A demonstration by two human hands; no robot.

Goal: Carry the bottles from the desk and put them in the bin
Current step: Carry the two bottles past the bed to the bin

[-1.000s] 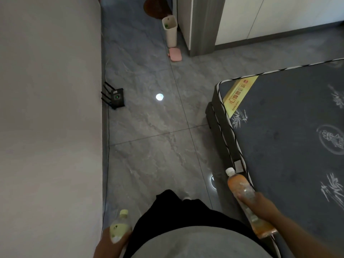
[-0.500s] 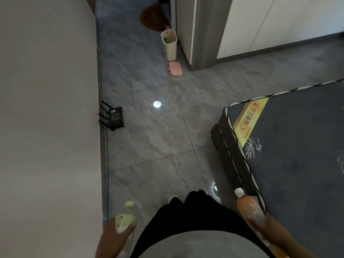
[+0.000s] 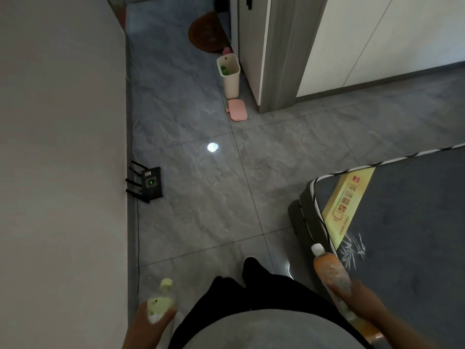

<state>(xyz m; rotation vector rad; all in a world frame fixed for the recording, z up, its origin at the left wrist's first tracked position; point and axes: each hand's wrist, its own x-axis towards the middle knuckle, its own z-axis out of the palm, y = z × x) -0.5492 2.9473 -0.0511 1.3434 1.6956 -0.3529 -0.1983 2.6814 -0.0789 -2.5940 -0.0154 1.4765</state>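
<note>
Two bottles are in view, one in each hand, low in the head view. Far left stands a plain pale wall [image 3: 60, 147], and at its foot a black router [image 3: 148, 182] with antennas sits on the grey tiled floor [image 3: 201, 210], a green light showing on its face. A thin cable [image 3: 138, 235] runs along the base of the wall beside it. Near the bottom edge, the left hand [image 3: 146, 326] is wrapped around the lower part of a clear bottle with a yellow-green label and cap [image 3: 159, 299], its fingers [image 3: 164, 315] closed on the body, and the bottle points up and forward. Right of it are the person's dark trousers [image 3: 254, 285] and grey top [image 3: 264, 331].

Farther off, up the corridor, the cream bin [image 3: 230, 79] stands open on the floor against a door frame [image 3: 279, 59], with something green inside. A pink flat lid-like piece [image 3: 237, 110] lies on the floor just in front of the bin, and a brown mat [image 3: 207, 31] lies beyond it. A bright round reflection [image 3: 212, 147] shows on the tiles between the bin and the person.

At right, the right hand [image 3: 357, 298] grips an orange-filled bottle with a white cap [image 3: 329, 269] around its middle, fingers closed on it, neck aimed forward. Just beside it is the corner of a dark grey mattress [image 3: 415, 222] bearing a yellow label [image 3: 348, 202].
</note>
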